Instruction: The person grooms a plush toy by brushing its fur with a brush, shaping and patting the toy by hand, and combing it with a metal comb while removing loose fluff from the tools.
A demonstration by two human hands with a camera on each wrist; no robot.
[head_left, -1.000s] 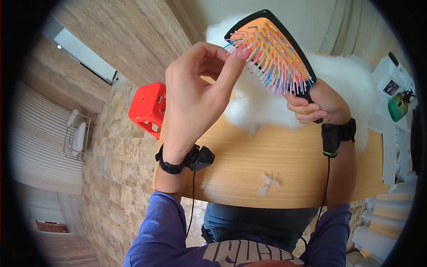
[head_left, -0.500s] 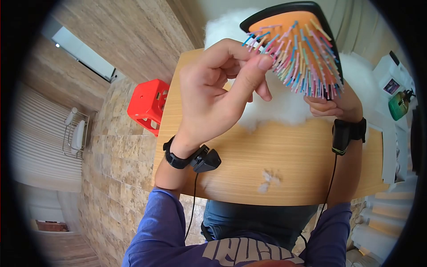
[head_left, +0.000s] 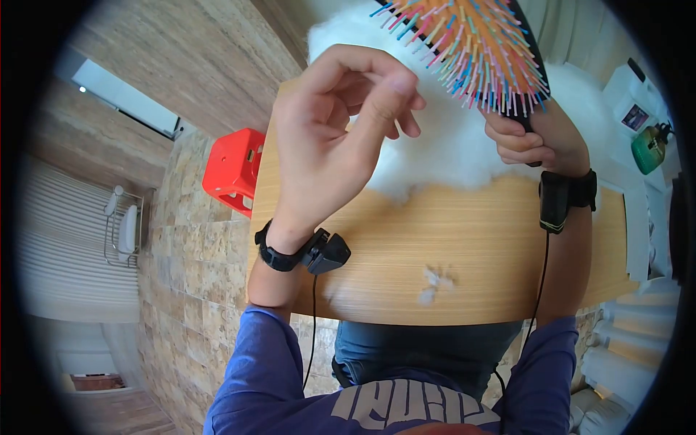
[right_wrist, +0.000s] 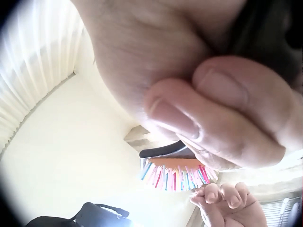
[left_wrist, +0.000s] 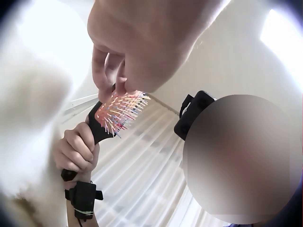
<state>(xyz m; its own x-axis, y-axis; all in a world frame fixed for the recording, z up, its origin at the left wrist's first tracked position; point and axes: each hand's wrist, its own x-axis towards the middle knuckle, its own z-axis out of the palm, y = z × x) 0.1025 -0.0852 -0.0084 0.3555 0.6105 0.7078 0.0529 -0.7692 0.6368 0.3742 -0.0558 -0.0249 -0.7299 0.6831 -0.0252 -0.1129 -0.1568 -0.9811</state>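
Observation:
My right hand [head_left: 533, 138] grips the black handle of a paddle hairbrush [head_left: 482, 43], held up with its orange pad and multicoloured bristles facing me. To its left is my left hand [head_left: 337, 123], thumb and forefinger tips together and the other fingers curled. In the right wrist view, a faint pale wisp of fur [right_wrist: 195, 193] shows at the left fingertips, just below the bristles. A large mass of white fluffy fur [head_left: 449, 156] lies on the table behind both hands, partly hidden by them. Small tufts of loose fur [head_left: 435, 283] lie near the table's front edge.
The wooden table [head_left: 377, 290] has a rounded front edge. A red stool [head_left: 232, 170] stands on the floor to the left. At the right are a green bottle [head_left: 651, 148] and a white container [head_left: 632, 101]. Cables hang from both wrist cameras.
The left fingertips, among the bristles at first, have come away from the brush. The brush has moved up and right in view and turned, while the right hand keeps hold of it.

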